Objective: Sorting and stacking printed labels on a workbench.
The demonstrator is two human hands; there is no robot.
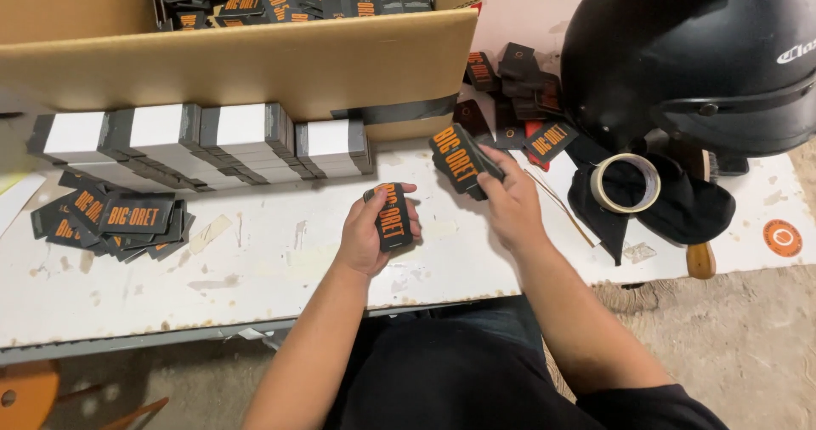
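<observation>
Bright, even overhead light; soft shadows, sharp focus.

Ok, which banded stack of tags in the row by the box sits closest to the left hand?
The rightmost stack, shortest of the row, just up from the left hand.

A small black tag stack (pixel 393 217) stands upright; a larger stack (pixel 459 160) tilts, orange-lettered faces up.
</observation>
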